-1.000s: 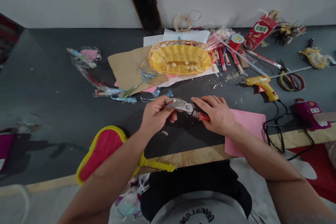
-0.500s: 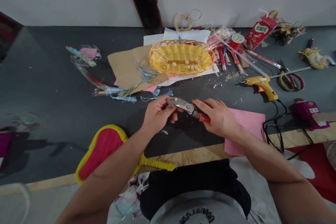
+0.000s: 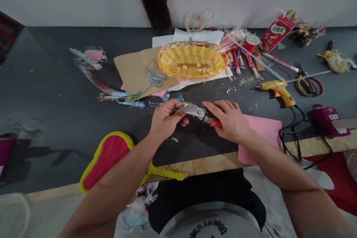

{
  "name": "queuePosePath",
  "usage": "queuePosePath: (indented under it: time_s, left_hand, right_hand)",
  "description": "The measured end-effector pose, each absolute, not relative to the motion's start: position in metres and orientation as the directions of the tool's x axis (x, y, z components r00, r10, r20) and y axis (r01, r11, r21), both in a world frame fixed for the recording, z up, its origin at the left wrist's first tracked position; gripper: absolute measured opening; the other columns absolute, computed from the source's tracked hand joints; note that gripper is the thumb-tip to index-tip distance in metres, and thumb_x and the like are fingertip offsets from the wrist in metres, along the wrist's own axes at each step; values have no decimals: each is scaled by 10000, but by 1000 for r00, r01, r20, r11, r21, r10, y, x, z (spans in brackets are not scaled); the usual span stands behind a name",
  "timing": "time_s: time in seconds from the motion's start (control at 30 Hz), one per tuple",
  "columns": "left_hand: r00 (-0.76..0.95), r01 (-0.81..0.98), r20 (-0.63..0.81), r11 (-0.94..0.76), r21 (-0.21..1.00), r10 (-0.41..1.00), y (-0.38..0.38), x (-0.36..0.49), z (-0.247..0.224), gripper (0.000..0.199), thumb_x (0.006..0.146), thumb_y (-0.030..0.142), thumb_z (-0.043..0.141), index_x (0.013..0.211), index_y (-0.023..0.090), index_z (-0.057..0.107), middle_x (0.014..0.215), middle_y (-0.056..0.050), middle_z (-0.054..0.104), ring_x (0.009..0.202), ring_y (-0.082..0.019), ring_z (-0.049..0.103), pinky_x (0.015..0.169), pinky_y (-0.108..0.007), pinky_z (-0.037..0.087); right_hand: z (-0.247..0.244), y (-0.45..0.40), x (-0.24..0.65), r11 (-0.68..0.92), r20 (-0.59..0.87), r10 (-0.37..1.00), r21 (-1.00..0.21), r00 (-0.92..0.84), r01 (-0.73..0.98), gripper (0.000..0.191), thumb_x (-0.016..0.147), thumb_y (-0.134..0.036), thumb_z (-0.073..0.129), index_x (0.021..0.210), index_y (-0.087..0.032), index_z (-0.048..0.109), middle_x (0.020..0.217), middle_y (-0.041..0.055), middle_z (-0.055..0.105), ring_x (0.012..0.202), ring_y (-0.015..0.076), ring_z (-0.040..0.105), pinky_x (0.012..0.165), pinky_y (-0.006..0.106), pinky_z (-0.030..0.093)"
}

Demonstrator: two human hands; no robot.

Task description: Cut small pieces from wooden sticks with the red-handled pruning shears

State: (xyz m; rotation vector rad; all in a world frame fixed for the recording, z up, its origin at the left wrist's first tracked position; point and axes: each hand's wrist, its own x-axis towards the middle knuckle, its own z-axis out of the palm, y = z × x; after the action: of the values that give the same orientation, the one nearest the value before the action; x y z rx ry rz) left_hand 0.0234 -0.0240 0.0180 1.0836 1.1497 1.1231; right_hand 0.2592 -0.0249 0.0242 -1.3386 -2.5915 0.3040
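My right hand (image 3: 232, 121) is wrapped round the red handles of metal pruning shears (image 3: 198, 112), held over the dark tabletop. The blades point left and reach the fingers of my left hand (image 3: 166, 119). Those fingers are closed in a pinch beside the blades, on a small pale piece that is mostly hidden by the fingers and the metal. Beyond my hands stands a yellow woven basket (image 3: 192, 57) with a few small pale bits in it.
A yellow glue gun (image 3: 279, 90), scissors (image 3: 309, 84) and pink paper (image 3: 259, 134) lie to the right. A red, yellow-edged paddle-shaped fan (image 3: 110, 156) is under my left forearm. Brown paper (image 3: 134, 68), blue tassels (image 3: 129, 101) and a leaning phone (image 3: 154, 3) are further back.
Both hands and the shears have shifted very slightly left. The gap between the blades shows a little more plainly, and the left fingers still pinch beside them.
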Motion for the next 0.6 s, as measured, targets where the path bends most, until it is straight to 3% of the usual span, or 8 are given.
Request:
queuePosePath:
  time_s: [0.43,0.6]
  left_hand:
    - [140,-144,-121,141,980,983,-28,22,11,156,810,283,766,754,173,671,598,-17,697,415,-108,574,401,-214,464]
    - [107,-165,-112,129,978,988,-27,23,12,143,812,291,770,785,174,690,601,-9,694,422,-107,579,404,-209,463]
  right_hand:
    - [23,-29,262,585,94,800,-347,-593,733,605,882,-211,562,1482,-265,508,1154,93,663,990,252,624,876,385,448]
    - [24,-28,260,577,88,811,-292,-579,763,604,880,-206,565,1478,-273,507,1168,94,666,1005,257,622,859,382,435]
